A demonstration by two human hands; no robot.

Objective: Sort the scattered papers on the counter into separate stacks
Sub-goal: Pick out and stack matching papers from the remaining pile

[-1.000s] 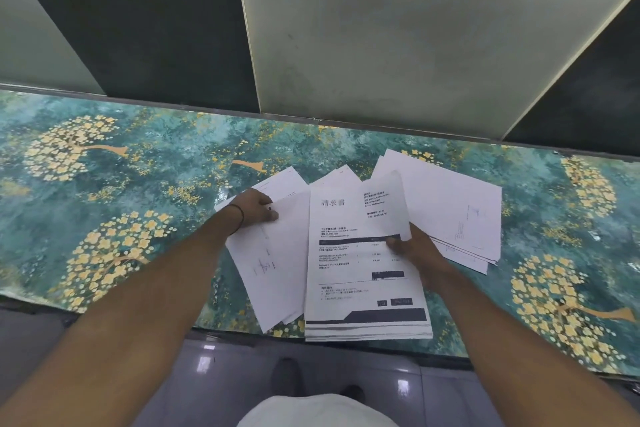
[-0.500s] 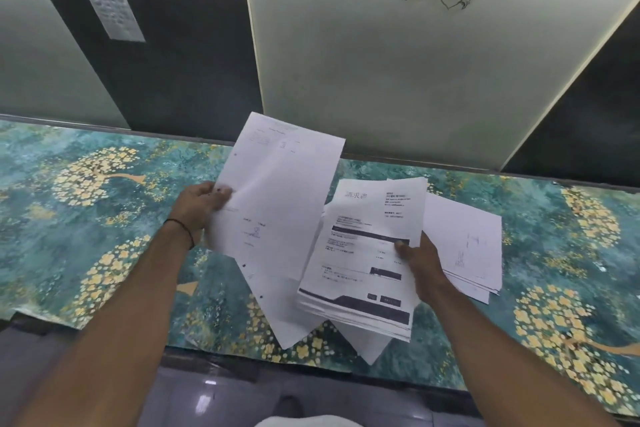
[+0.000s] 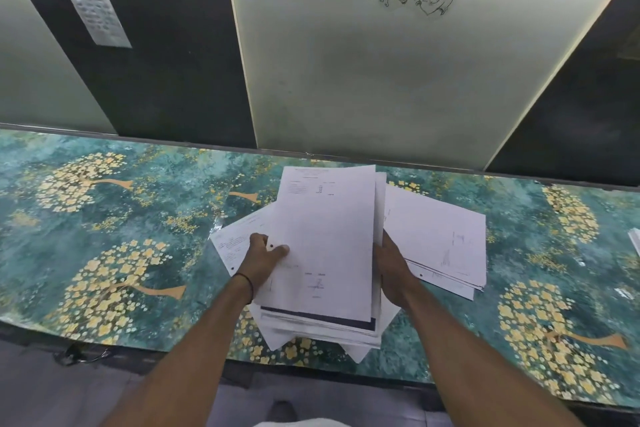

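A thick bundle of white papers (image 3: 325, 246) is held between both hands above the counter's near edge. My left hand (image 3: 265, 258) grips its left side, thumb on the top sheet. My right hand (image 3: 393, 270) clasps the right edge. The top sheet is mostly blank with faint print; a dark-banded page peeks out at the bottom. A second pile of white sheets (image 3: 440, 239) lies flat to the right. Loose sheets (image 3: 230, 243) poke out to the left, beneath the bundle.
The counter (image 3: 114, 218) has a teal cover with yellow tree patterns. Its near edge runs below my forearms. Another paper edge (image 3: 635, 239) shows at the far right. Dark and pale wall panels rise behind the counter.
My left hand has brought the raised white sheet down and right onto the invoice bundle held by my right hand. The printed invoice page is now covered.
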